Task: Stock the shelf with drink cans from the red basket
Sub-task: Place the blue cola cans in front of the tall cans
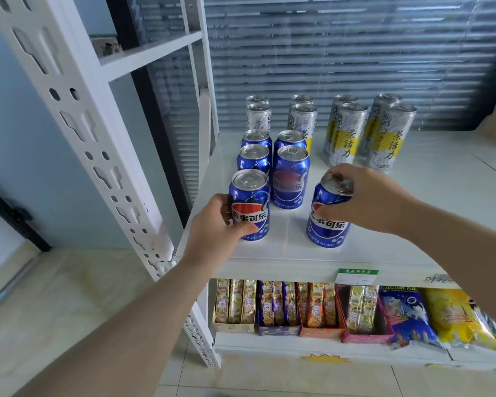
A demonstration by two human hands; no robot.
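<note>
The bare left arm point(121, 333) reaches up from the bottom edge. Its left hand point(212, 227) wraps fingers and thumb round a short blue drink can point(251, 196). That can stands at the front left corner of the white metal shelf point(413, 247), close to the white post with holes point(98, 156). Four more blue cans point(291, 179) stand behind it in two rows. White shelf top shows between the two front cans. The right hand point(370, 199) pinches the top of a second blue can point(327, 227), which stands near the front edge. Tall silver and yellow cans point(345, 133) line the back. A wide stretch of white shelf top shows to the right.
</note>
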